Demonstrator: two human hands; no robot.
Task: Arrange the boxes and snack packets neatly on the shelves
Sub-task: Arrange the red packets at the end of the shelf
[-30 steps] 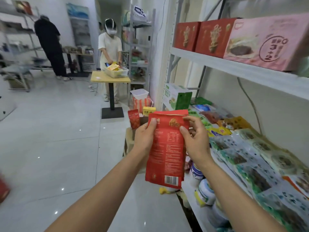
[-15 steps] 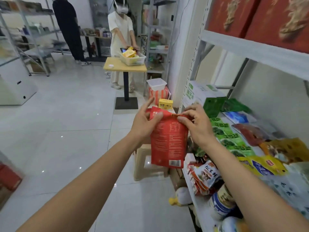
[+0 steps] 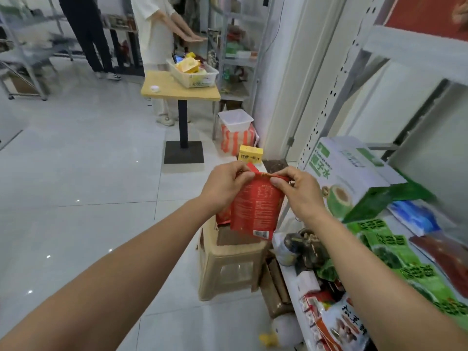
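Clearly light and floppy, the red snack packet hangs at frame centre, pinched along its crumpled top edge by the left hand and right hand, best supported underneath.

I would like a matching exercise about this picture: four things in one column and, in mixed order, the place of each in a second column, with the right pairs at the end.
Things
1. red packet
2. coconut water box
3. white basket
4. beige stool

Places
A. on the wooden table
B. on the floor
C. on the lower shelf
D. pinched at its top edge by the left hand and the right hand

Pairs: 1-D, 2-C, 3-A, 4-B
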